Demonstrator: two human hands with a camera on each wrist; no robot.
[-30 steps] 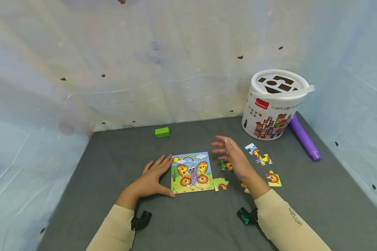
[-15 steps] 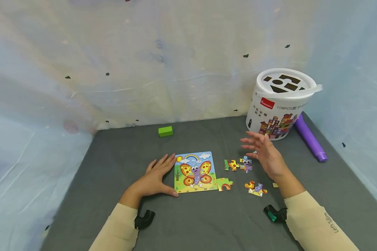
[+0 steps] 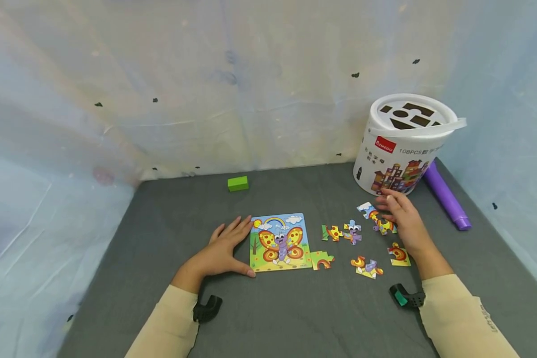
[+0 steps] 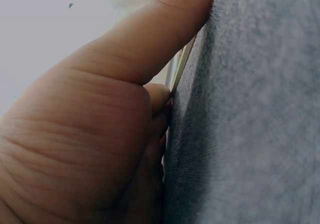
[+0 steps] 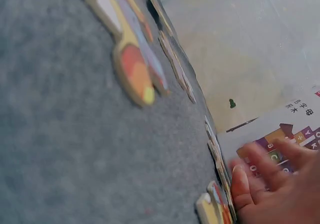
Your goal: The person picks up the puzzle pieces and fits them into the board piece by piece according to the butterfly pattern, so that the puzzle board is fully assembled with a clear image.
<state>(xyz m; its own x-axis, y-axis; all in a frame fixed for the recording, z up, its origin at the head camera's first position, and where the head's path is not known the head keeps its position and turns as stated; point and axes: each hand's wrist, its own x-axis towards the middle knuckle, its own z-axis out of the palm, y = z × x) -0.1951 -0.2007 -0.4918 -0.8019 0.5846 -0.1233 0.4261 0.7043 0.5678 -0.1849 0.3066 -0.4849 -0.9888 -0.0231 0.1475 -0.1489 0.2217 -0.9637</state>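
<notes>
My left hand [image 3: 221, 253] lies on the grey table with fingers spread, thumb and fingertips at the left edge of a square butterfly picture board [image 3: 279, 242]. In the left wrist view its thumb [image 4: 145, 38] is stretched along the cloth. My right hand [image 3: 404, 223] is over the right side of the table, fingers loosely bent, holding nothing. Close to its fingertips are a cloud jigsaw piece [image 3: 366, 209] and a yellow wing piece [image 3: 386, 226]. Near its wrist lies a red-and-yellow corner piece [image 3: 399, 255]. The right wrist view shows these fingers [image 5: 265, 166] blurred.
A green jigsaw piece [image 3: 321, 260] touches the board's lower right corner. Other pieces, including a butterfly face piece [image 3: 352, 231] and a feet piece [image 3: 367, 268], lie right of it. Behind stand a white block bucket [image 3: 400, 149], a purple tube [image 3: 447, 196] and a green block [image 3: 238, 183].
My right hand has moved right from beside the board, across the loose pieces, to those near the bucket, uncovering several. My left hand stays at the board. The head view has shifted slightly.
</notes>
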